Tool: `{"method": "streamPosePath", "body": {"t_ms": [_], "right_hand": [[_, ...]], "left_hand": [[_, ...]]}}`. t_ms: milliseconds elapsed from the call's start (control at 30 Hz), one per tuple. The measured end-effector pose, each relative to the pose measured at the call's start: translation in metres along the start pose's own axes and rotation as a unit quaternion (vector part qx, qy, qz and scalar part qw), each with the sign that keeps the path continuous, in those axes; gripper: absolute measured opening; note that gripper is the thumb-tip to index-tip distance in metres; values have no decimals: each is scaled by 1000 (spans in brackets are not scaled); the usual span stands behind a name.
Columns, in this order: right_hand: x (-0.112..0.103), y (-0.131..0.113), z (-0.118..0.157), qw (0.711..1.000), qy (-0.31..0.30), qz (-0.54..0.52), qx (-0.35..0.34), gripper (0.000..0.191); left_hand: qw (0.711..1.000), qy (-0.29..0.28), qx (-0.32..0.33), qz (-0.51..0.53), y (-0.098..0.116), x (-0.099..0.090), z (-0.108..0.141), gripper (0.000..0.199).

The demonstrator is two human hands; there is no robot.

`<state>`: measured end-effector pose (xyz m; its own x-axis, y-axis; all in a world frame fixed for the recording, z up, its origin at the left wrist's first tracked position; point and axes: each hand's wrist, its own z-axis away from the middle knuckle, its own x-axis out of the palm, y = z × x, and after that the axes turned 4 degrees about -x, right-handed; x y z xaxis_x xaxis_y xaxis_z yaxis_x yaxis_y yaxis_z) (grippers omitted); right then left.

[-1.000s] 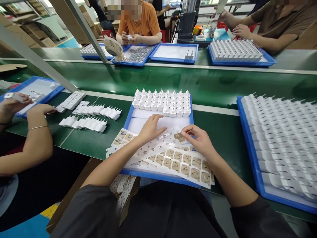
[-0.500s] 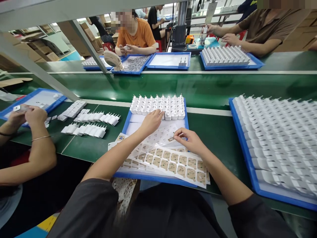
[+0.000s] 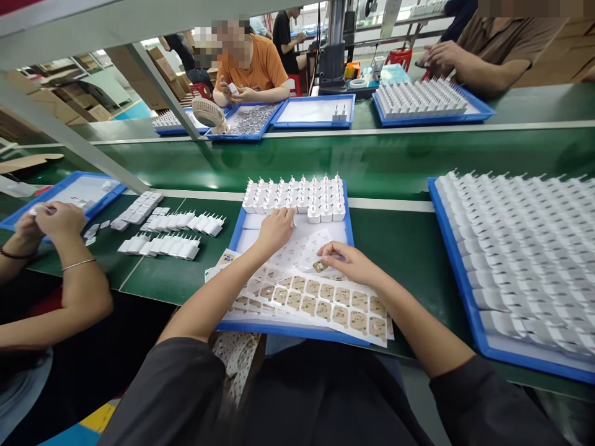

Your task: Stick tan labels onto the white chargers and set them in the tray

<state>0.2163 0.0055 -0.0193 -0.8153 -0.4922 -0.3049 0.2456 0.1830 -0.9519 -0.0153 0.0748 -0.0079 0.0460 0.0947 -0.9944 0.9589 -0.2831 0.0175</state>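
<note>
1. Qty: 7 blue trays in view, 3 on the near worktop [image 3: 162, 279], 4 on the far side.
2. Ctr tray [image 3: 288, 332]: white adapters [image 3: 292, 195] packed at back, approx. 9 across the rear row, 3 in the short front row, R end. Sticker sheets [image 3: 320, 301] overlap at its front; top one shows 2 rows; total no. can't tell.
3. R tray [image 3: 463, 291]: full rows of adapters, too many to count.
4. Far tray [image 3: 307, 124]: 2 adapters; tray beside it has loose metal parts [image 3: 253, 121].
5. R hand [image 3: 346, 260]: grip pinching 1 brown sticker [image 3: 320, 266], thumb vs. fingertips, over ctr tray.
6. L hand [image 3: 276, 230]: fingers bent, at adapters' front edge; can't tell if grip's holding one.
</note>
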Motion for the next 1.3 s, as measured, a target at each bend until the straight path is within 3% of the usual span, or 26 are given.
{"method": "streamPosePath", "body": {"t_ms": [100, 200, 300, 367, 467, 533, 633, 967, 1300], "right_hand": [[-2, -6, 2, 996, 29, -83, -8, 28], [-1, -18, 7, 987, 47, -154, -30, 26], [3, -29, 12, 979, 65, -185, -47, 23], [7, -34, 15, 979, 86, -176, -53, 22], [13, -36, 17, 977, 133, -153, -59, 18], [17, -35, 19, 975, 158, -143, -60, 15], [21, -35, 21, 974, 175, -131, -60, 9], [26, -34, 20, 972, 186, -136, -50, 6], [27, -32, 18, 973, 183, -140, -35, 9]], "left_hand": [[993, -8, 16, 117, 5, -10, 20, 32], [952, -26, 36, 301, 18, -23, 48, 35], [928, -23, 53, 367, 30, -28, 68, 36], [932, 4, 67, 357, 35, -23, 74, 37], [942, 95, 107, 305, 37, -12, 78, 37], [935, 161, 151, 276, 38, -7, 80, 38], [922, 213, 194, 259, 40, -5, 83, 40], [921, 219, 195, 258, 41, -6, 84, 38], [927, 189, 179, 271, 41, -10, 86, 30]]}}
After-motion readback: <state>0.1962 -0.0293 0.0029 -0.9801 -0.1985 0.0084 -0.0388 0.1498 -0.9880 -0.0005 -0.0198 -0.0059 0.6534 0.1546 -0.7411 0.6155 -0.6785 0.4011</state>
